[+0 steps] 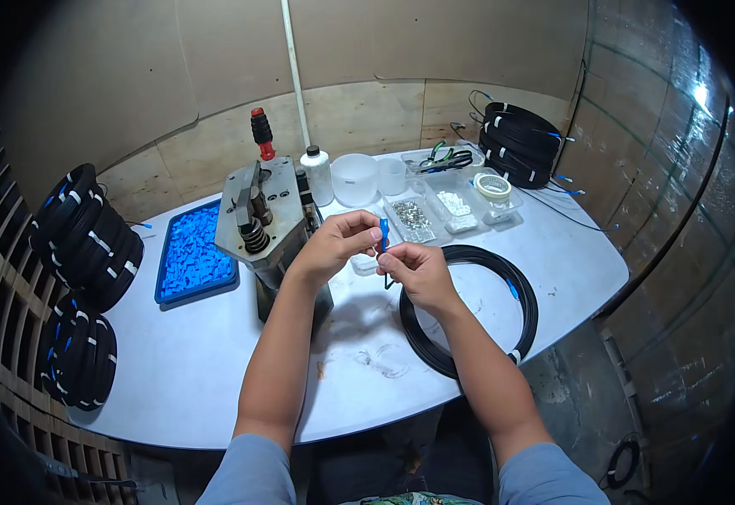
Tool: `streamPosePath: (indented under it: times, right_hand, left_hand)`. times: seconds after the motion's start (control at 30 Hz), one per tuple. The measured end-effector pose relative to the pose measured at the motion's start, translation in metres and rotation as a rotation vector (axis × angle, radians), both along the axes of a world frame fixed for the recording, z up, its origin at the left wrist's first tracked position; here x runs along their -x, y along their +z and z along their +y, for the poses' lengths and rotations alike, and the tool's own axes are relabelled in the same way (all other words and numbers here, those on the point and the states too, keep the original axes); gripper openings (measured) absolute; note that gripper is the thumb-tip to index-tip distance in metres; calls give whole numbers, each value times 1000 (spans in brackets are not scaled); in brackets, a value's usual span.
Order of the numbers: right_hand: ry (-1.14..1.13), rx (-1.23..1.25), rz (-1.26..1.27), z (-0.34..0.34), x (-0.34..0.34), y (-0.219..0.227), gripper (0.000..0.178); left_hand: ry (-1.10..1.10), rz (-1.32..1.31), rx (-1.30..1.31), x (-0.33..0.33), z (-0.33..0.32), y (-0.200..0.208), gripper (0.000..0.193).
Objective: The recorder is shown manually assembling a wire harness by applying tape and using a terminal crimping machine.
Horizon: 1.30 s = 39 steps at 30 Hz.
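Over the middle of the white table, my left hand (334,246) pinches a small blue connector (384,227) between thumb and fingertips. It stands roughly upright. Just below and to the right, my right hand (420,273) has its thumb and forefinger pressed together at the black cable (388,280) under the connector; the exact contact is partly hidden by the fingers. A coil of black cable (532,316) lies beneath and to the right of my right hand. A metal hand press (279,210) with a red-and-black handle stands left of my left hand.
A blue tray (201,296) of small blue parts lies left of the press. Behind my hands sit clear bins with metal pieces (411,220) and white pieces (454,204), tape (493,186), pliers (447,160), a bottle (316,175) and a tub (355,179). Cable coils (90,240) are stacked at both sides.
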State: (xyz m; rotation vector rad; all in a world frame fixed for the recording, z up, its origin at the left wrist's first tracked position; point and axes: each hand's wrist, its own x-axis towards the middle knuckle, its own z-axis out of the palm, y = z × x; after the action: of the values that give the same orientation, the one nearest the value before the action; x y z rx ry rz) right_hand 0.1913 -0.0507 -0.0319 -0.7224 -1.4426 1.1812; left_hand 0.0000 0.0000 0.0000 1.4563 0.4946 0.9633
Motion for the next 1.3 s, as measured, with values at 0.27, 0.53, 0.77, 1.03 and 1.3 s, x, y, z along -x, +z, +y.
streamPosePath:
  times: [0.27, 0.53, 0.77, 1.03, 1.3]
  right_hand:
    - [49, 32, -45, 3, -2, -3, 22]
    - [75, 8, -38, 7, -2, -8, 25]
    - [-68, -61, 19, 2, 3, -5, 19]
    - [-275, -137, -140, 0, 4, -6, 20]
    - [-245, -122, -133, 3, 3, -7, 20]
  left_hand:
    - [10, 8, 19, -1, -6, 5, 22]
    - [-37, -77, 58, -2, -2, -2, 24]
    - [46, -67, -21, -7, 1, -5, 18]
    - [183, -12, -131, -14, 0, -7, 21]
    - [165, 2, -69, -13, 4, -10, 21]
